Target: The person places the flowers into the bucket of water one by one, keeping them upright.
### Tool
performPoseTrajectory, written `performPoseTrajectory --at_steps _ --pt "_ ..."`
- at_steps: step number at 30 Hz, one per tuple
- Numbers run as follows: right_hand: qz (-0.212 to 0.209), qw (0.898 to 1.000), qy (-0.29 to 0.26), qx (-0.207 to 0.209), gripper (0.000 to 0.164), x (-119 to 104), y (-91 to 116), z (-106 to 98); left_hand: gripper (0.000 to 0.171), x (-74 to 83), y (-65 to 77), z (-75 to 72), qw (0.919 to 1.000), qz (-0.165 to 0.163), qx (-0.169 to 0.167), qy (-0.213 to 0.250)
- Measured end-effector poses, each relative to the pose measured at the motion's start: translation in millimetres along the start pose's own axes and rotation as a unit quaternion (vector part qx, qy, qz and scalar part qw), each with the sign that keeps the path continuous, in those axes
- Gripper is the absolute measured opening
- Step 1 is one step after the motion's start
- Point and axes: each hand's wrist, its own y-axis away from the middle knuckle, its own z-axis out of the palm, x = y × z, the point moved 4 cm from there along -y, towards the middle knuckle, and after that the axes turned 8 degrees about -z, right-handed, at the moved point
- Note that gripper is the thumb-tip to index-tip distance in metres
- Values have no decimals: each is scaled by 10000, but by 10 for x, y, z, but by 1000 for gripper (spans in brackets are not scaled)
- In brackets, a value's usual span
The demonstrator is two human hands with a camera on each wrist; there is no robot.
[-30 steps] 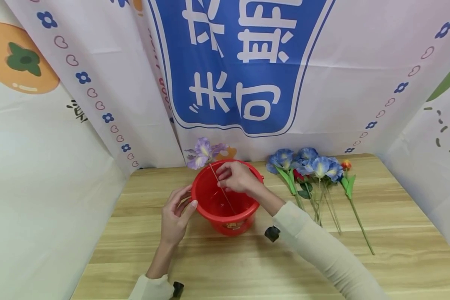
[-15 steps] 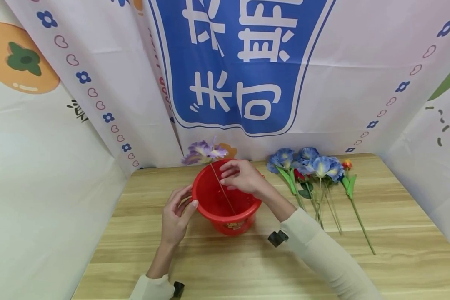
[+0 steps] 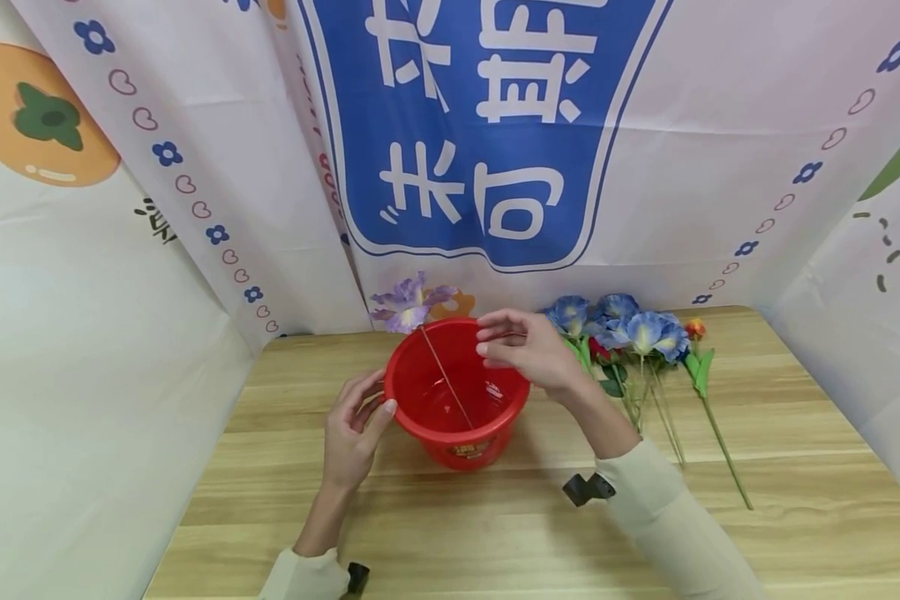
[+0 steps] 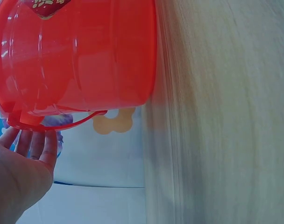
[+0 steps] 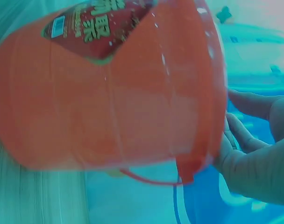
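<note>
**One purple flower (image 3: 408, 307) in the red bucket (image 3: 438, 452), the others lying on the table (image 3: 270, 467)**

Bucket: upright on the wooden tabletop, in front of the printed cloth (image 3: 660, 208). Purple flower stands in it at a slant, foot of the stem low by the near wall, bloom out past the far rim, to the left. No hand on it; it leans there unaided.

My left hand (image 3: 354, 429) holds the bucket at its left rim, thumb at the near side, fingers bent against the outside. Left wrist view: fingertips touch by the lug where the handle (image 4: 74, 125) joins. My right hand (image 3: 528, 350) is at the right side of the rim, fingers loosely bent, thumb apart from them, nothing held. Can't tell if it touches the rim; the right wrist view puts it right beside.

Progress, my judgement: filling the bucket looks barely begun. Done: one stem in. Left, if the rest belong in there too: the bunch of blue flowers (image 3: 645, 332), the red flower (image 3: 603, 352) half hidden among them, and the orange flower (image 3: 695, 329) lying just right of the bunch. All of these lie to the right of the bucket, none in hand. Stems overlap and my right hand covers part of the bunch, so no exact count.
</note>
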Motion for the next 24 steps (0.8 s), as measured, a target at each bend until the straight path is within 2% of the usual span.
performPoseTrajectory --at_steps 4,12,17,24 --pt "-67 9993 -160 325 47 60 101 -221 46 2 -1 -1 10000 6 -5 -37" --pt "74 9950 -74 990 50 245 339 -684 46 10 1 -4 10000 2 -24 -57" --pt "92 9926 -6 1212 51 338 511 -945 46 7 4 3 10000 45 -26 -60" --pt "65 9886 -481 1424 43 462 733 -1237 45 7 5 5 10000 30 -37 -86"
